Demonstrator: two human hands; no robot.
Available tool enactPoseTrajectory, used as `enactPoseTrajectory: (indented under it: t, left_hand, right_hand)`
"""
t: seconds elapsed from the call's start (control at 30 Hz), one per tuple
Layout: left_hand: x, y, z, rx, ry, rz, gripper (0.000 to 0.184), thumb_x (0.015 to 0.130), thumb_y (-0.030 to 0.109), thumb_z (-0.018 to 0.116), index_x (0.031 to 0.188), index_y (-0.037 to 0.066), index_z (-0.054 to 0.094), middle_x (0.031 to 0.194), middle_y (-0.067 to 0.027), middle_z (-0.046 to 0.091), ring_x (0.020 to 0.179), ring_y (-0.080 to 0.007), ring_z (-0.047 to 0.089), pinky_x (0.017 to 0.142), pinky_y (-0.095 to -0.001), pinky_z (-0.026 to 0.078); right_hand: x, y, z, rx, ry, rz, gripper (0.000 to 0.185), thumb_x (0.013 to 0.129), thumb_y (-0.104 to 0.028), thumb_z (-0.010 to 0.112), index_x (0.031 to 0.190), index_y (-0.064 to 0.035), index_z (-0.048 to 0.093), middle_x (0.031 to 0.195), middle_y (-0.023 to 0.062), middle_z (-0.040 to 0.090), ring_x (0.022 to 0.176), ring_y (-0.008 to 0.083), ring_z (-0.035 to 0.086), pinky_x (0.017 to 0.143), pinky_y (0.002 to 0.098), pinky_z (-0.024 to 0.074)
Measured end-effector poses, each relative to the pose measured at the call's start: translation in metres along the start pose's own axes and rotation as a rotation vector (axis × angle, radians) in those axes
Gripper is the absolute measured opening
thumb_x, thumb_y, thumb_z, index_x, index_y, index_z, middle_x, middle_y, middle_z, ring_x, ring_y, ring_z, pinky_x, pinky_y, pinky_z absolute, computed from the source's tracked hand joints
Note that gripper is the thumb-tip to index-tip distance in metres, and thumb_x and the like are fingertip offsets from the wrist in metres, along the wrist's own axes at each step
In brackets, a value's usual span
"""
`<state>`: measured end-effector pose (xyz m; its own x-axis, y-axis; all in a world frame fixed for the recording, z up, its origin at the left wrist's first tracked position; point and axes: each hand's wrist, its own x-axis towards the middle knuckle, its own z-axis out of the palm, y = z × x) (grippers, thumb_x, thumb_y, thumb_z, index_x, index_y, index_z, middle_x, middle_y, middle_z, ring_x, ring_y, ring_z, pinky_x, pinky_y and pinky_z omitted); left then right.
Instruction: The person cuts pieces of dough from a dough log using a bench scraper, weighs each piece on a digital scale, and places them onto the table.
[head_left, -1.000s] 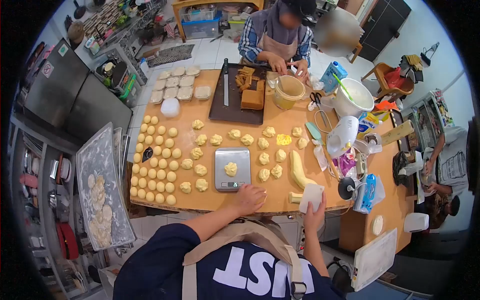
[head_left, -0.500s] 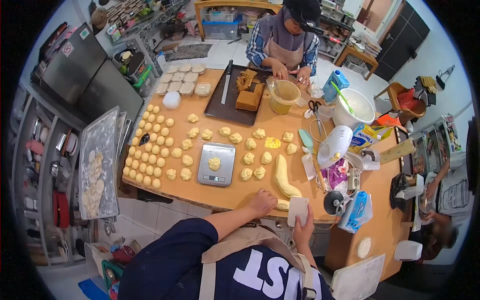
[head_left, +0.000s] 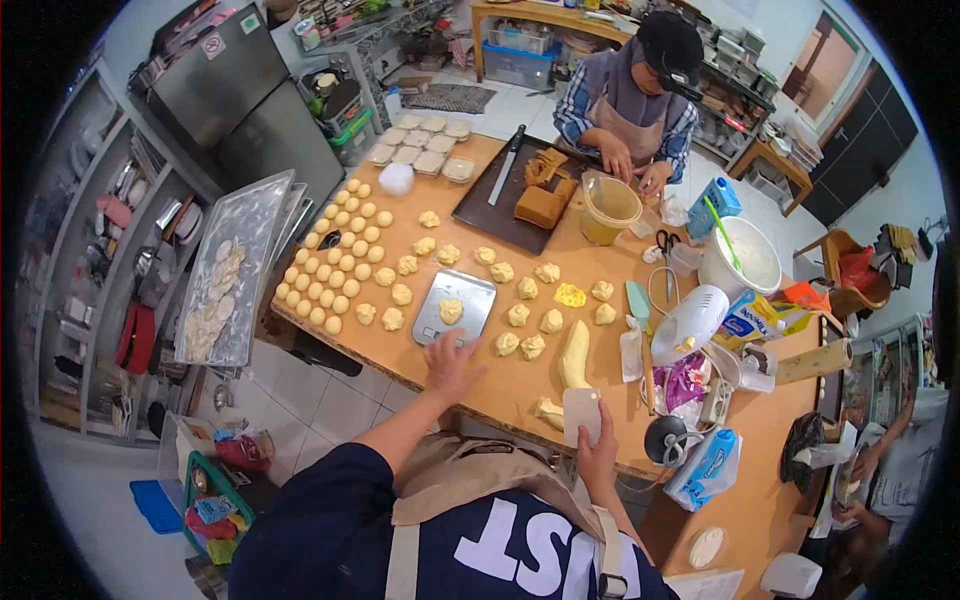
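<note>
My left hand (head_left: 452, 362) reaches over the near edge of a digital kitchen scale (head_left: 474, 296), fingers apart and holding nothing. On the scale sits a rough lump of dough (head_left: 451, 311), just beyond my fingertips. In my right hand (head_left: 597, 445) is a flat, pale dough scraper (head_left: 582, 416), held upright at the table's front edge. Beside the scraper lies a short cut piece of dough (head_left: 549, 412), partly hidden by it. A long roll of dough (head_left: 576, 355) rests just behind. Several rough dough lumps (head_left: 532, 347) are spread around the scale.
Rows of smooth dough balls (head_left: 340, 287) fill the table's left side. Behind are a dark tray (head_left: 493, 211) with brown cake and a knife (head_left: 508, 165). Across the table a person (head_left: 630, 120) works by a tub (head_left: 610, 212). A hand mixer (head_left: 690, 325) stands at right.
My left hand has moved left, from beside the dough roll to the scale, and its fingers have spread. My right hand keeps the scraper by the cut dough. The view has shifted.
</note>
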<state>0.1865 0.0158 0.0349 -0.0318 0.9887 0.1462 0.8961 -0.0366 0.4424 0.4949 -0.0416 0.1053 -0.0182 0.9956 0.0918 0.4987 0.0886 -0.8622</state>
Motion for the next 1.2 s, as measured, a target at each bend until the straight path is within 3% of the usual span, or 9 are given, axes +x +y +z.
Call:
enactPoseTrajectory:
  t: [0.13,0.23,0.33,0.53,0.7,0.83,1.03,1.13,1.2]
  left_hand:
    - [0.009,-0.018,-0.021,0.157,-0.069,-0.210,0.061,0.087,0.052,0.059,0.135,0.017,0.051,0.145,-0.0130,0.031,0.133,-0.0341,0.025,0.108,-0.0542,0.017]
    - [0.012,-0.031,-0.015,0.183,-0.138,-0.173,0.066,0.087,0.055,0.056,0.138,0.014,0.047,0.147,-0.0133,0.030,0.134,-0.0350,0.024,0.108,-0.0550,0.016]
    - [0.014,-0.032,-0.012,0.164,-0.146,-0.154,0.073,0.087,0.057,0.055,0.141,0.010,0.042,0.148,-0.0136,0.029,0.136,-0.0357,0.023,0.109,-0.0559,0.015]
    - [0.009,-0.040,-0.006,0.131,-0.168,-0.117,0.081,0.086,0.058,0.055,0.143,0.005,0.035,0.149,-0.0123,0.029,0.138,-0.0328,0.024,0.112,-0.0553,0.012]
    - [0.012,-0.043,-0.021,0.166,-0.456,-0.132,0.087,0.084,0.058,0.057,0.146,0.004,0.028,0.151,-0.0107,0.028,0.141,-0.0298,0.022,0.113,-0.0542,0.011]
    - [0.006,-0.059,-0.032,0.028,-0.316,0.035,0.086,0.084,0.055,0.059,0.145,0.003,0.029,0.147,-0.0128,0.032,0.138,-0.0351,0.026,0.112,-0.0550,0.015]
    - [0.007,-0.086,-0.028,-0.032,-0.213,0.371,0.070,0.080,0.046,0.065,0.135,0.007,0.045,0.138,-0.0125,0.043,0.129,-0.0311,0.036,0.104,-0.0540,0.024]
    - [0.010,-0.085,-0.024,-0.159,-0.306,0.668,0.052,0.080,0.039,0.066,0.121,0.007,0.058,0.130,-0.0076,0.053,0.123,-0.0263,0.045,0.100,-0.0466,0.029]
    - [0.014,-0.074,-0.021,-0.215,-0.296,0.734,0.042,0.078,0.033,0.067,0.112,0.008,0.061,0.126,-0.0056,0.056,0.119,-0.0239,0.048,0.099,-0.0455,0.031]
  right_hand:
    - [0.013,-0.006,0.012,-0.075,-0.078,-0.083,0.056,0.087,0.001,0.051,0.141,-0.0042,0.039,0.125,0.0256,0.056,0.113,0.0401,0.056,0.092,0.0405,0.0468]
    - [0.028,-0.013,0.026,-0.185,-0.177,-0.122,0.060,0.084,0.000,0.054,0.142,-0.0087,0.040,0.111,0.0225,0.062,0.088,0.0365,0.064,0.075,0.0398,0.0505]
    - [0.047,-0.042,0.037,-0.140,-0.367,-0.039,0.055,0.087,-0.002,0.050,0.141,-0.0111,0.042,0.114,0.0230,0.061,0.098,0.0398,0.061,0.084,0.0442,0.0495]
    - [0.093,-0.078,0.102,-0.360,-0.401,-0.299,0.051,0.088,-0.005,0.054,0.136,-0.0226,0.049,0.094,0.0176,0.063,0.079,0.0351,0.064,0.068,0.0438,0.0507]
    - [0.133,-0.098,0.165,-0.467,-0.512,-0.472,0.059,0.086,-0.006,0.051,0.140,-0.0279,0.044,0.102,0.0090,0.062,0.083,0.0304,0.065,0.068,0.0406,0.0531]
    - [0.146,-0.092,0.204,-0.634,-0.530,-0.538,0.061,0.082,-0.005,0.053,0.138,-0.0277,0.047,0.105,0.0041,0.064,0.083,0.0279,0.066,0.066,0.0381,0.0543]
    - [0.153,-0.068,0.210,-0.489,-0.461,-0.340,0.055,0.088,-0.005,0.054,0.139,-0.0240,0.046,0.111,0.0056,0.064,0.086,0.0238,0.067,0.067,0.0341,0.0544]
    - [0.134,-0.058,0.183,-0.085,-0.128,-0.121,0.052,0.091,-0.003,0.053,0.141,-0.0168,0.044,0.118,0.0082,0.062,0.088,0.0168,0.065,0.066,0.0284,0.0538]
    - [0.125,-0.036,0.155,0.060,0.016,-0.058,0.053,0.091,0.000,0.051,0.142,-0.0115,0.042,0.126,0.0102,0.057,0.095,0.0152,0.062,0.064,0.0250,0.0536]
